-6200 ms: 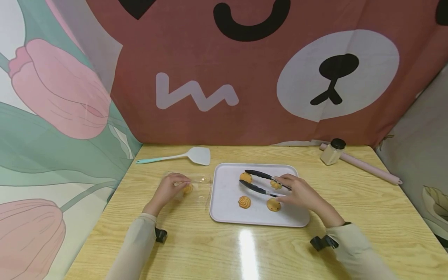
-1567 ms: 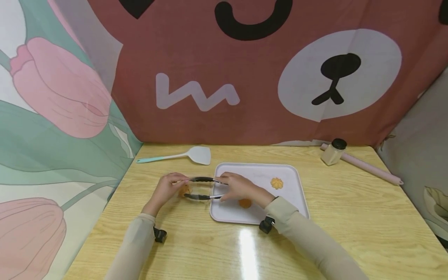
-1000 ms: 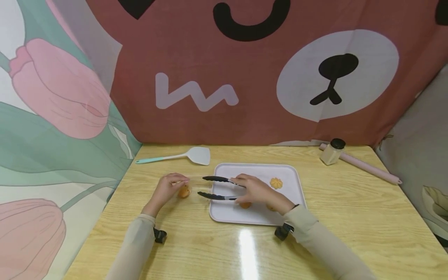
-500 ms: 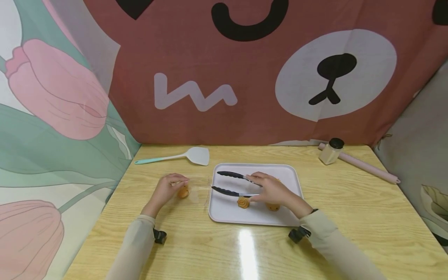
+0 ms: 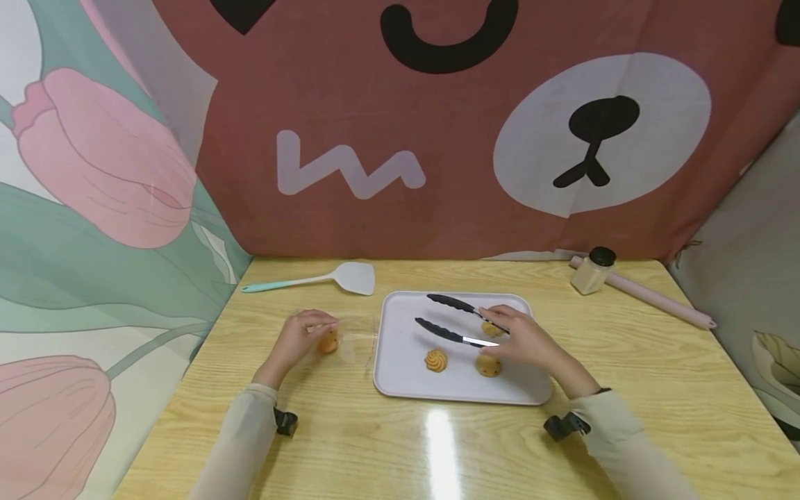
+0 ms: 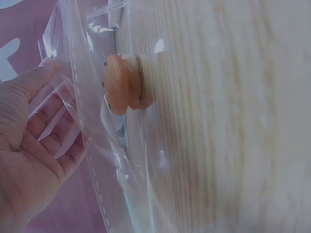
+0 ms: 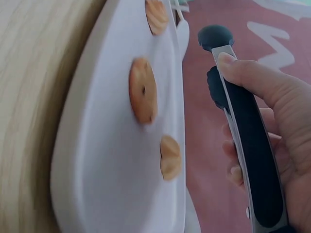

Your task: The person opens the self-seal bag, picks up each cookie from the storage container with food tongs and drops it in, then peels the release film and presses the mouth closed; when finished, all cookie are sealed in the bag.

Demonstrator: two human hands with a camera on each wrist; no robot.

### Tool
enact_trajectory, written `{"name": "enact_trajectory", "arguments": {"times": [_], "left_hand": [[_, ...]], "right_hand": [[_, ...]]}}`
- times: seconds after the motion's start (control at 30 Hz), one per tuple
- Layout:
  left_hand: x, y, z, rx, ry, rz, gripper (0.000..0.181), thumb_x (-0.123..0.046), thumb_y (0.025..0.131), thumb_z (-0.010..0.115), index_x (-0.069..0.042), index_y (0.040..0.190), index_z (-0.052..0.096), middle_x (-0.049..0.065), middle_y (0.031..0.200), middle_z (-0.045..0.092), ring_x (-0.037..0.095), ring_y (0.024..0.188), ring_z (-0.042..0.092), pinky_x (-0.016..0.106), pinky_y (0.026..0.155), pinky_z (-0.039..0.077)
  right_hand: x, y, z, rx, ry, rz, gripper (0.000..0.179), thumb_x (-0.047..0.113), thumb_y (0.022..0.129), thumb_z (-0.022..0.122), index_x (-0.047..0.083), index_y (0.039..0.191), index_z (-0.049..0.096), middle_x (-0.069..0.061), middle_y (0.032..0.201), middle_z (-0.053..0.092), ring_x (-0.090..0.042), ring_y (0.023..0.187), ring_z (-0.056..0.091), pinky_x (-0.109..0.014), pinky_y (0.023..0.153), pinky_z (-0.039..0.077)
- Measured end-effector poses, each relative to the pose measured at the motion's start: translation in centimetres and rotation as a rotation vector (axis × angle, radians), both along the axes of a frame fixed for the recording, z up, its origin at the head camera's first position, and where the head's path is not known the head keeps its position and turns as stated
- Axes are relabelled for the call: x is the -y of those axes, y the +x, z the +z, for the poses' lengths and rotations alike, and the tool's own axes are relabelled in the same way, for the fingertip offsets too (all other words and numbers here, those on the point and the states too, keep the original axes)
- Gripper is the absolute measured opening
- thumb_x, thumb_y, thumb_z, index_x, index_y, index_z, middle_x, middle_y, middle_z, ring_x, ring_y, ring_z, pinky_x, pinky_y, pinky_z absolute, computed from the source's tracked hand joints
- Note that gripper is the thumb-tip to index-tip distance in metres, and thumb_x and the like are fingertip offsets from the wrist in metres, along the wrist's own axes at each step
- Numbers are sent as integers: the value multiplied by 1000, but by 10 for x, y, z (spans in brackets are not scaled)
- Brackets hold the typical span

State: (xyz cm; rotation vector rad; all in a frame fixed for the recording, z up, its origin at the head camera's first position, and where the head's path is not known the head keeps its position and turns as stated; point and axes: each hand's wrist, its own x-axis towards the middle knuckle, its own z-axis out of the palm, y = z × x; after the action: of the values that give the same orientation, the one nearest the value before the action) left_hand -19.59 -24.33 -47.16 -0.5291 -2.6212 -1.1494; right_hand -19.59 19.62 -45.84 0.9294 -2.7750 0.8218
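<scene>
My left hand (image 5: 300,342) pinches the edge of a clear plastic bag (image 5: 357,339) left of the tray. Inside the bag are two cookies (image 6: 117,83), seen pressed together in the left wrist view; the front one has dark chips. My right hand (image 5: 523,339) grips black-and-silver tongs (image 5: 439,329), whose jaws stand apart with nothing between them, above the white tray (image 5: 396,378). On the tray lie a swirl cookie (image 5: 435,360), a round chip cookie (image 5: 488,366) and a flower-shaped cookie (image 5: 491,330), partly hidden by the tongs.
A white spatula with a mint handle (image 5: 355,278) lies at the back left of the wooden table (image 5: 350,444). At the back right, a black-lidded jar (image 5: 590,274) stands beside a pink rolling pin (image 5: 662,301). A patterned cloth (image 5: 350,229) hangs behind.
The round cookie from the tray's back left is now in the bag. My right hand carried the tongs to the bag, then back right over the tray. My left hand stayed put.
</scene>
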Motion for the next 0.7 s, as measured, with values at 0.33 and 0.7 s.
{"name": "enact_trajectory", "arguments": {"times": [0.33,0.7], "left_hand": [[2,1,-2,5,7,-8,15,-10,84,72,-1,95,74,8,93,71,29,92,63,49,88,48],[3,1,-4,-2,6,-14,13,-10,84,72,-2,93,75,6,92,71,28,92,63,48,89,48]], "right_hand": [[-35,8,-1,-32,-17,-73,75,28,68,85,-5,128,55,-19,117,58,-34,100,59,-47,79,52],[-60,17,-4,-19,12,-145,77,30,68,85,-7,129,54,-22,117,57,-38,102,58,-51,81,50]]}}
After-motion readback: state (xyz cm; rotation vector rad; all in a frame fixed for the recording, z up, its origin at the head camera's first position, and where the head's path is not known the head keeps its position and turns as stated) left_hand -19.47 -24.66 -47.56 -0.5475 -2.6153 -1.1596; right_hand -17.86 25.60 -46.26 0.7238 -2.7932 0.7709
